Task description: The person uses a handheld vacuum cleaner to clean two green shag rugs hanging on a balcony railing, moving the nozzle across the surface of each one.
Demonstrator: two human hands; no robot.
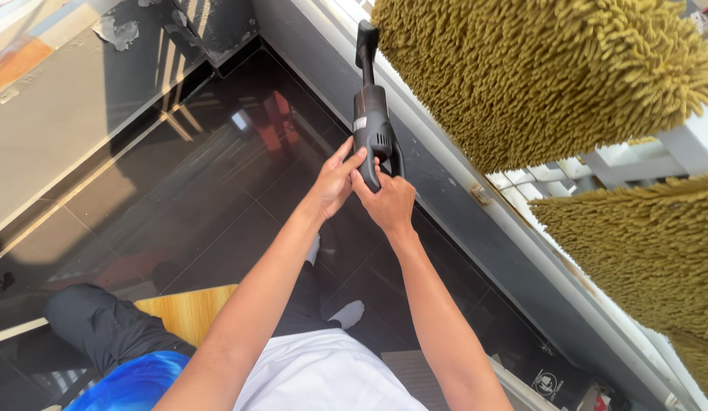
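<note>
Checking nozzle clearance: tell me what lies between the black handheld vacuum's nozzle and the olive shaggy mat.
Nothing: the head view shows a bare gap between black handheld vacuum and olive shaggy mat.

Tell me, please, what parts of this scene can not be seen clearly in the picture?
All in the head view:
- The handle of the black handheld vacuum is covered by the left hand and right hand.
- The nozzle opening faces away, so what it touches cannot be told.
- The shaggy olive mats are cut off by the top and right edges.
- The railing is mostly hidden by the mats.
</note>
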